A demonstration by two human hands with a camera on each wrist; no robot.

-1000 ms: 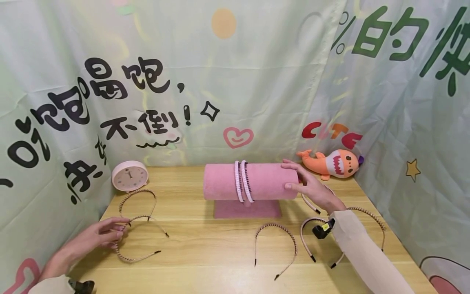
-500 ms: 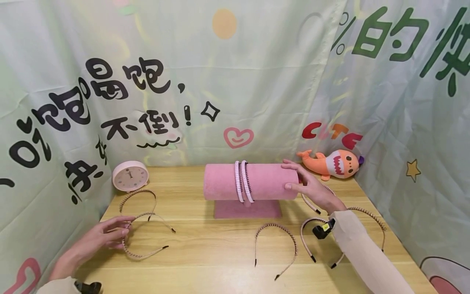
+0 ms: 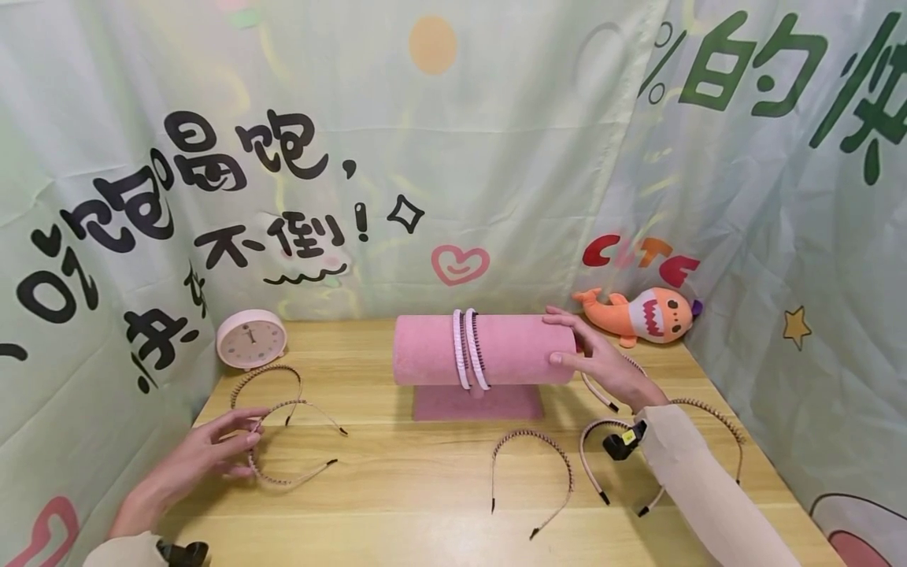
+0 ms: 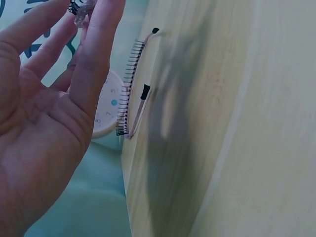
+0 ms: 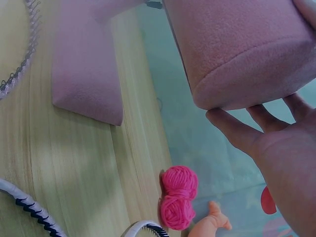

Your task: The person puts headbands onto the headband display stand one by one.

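My left hand (image 3: 198,457) pinches a thin, spiral-wrapped headband (image 3: 278,480) at the middle of its curve, its black-tipped ends pointing right. In the left wrist view only a bit of that headband (image 4: 83,11) shows between the fingers at the top. My right hand (image 3: 611,368) grips the right end of a pink plush headband stand (image 3: 425,350), thumb in front and index finger on top. In the right wrist view the fingertips (image 5: 216,117) touch the roll's round end. Two white headbands (image 3: 460,350) sit side by side around the roll's middle.
A pink clock (image 3: 251,340) stands back left, with another headband (image 3: 264,373) before it. One headband (image 3: 531,434) lies in front of the stand; several more, such as this one (image 3: 723,415), lie right. An orange shark plush (image 3: 641,316) and pink yarn (image 5: 178,197) are at the back right.
My left hand has moved a little right and away from me, carrying the headband along. The right hand stays at the stand's end, and the two white headbands keep their place.
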